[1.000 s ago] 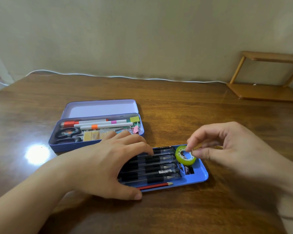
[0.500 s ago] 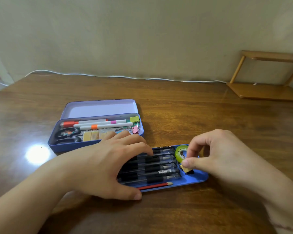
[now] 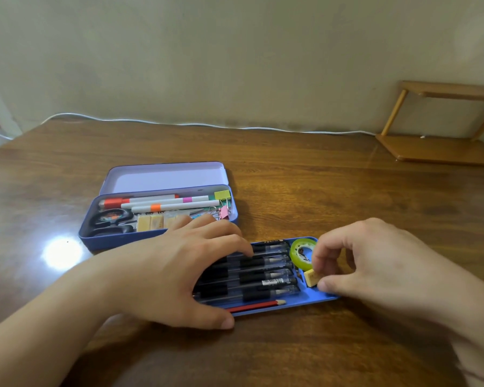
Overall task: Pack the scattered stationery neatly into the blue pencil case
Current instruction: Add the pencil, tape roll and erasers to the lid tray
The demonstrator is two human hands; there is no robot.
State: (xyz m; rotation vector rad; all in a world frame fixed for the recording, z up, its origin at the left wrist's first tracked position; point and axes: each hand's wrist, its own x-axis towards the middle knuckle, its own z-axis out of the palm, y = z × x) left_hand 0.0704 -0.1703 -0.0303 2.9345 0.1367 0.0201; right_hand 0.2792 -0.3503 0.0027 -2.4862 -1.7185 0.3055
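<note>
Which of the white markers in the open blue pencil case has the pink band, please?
The middle white marker: its band is pink, while the far one has a red-orange cap and the near one an orange band.

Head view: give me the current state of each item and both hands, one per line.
pencil case: lid open, part filled
blue tray: on the table, apart from the case
pens: side by side in the tray
tape roll: in the tray
eraser: pinched by right hand
left hand: flat on the pens

Soft, dimmish light, one white glare spot on the table (image 3: 62,252), perhaps slight wide-angle bending at edges.
</note>
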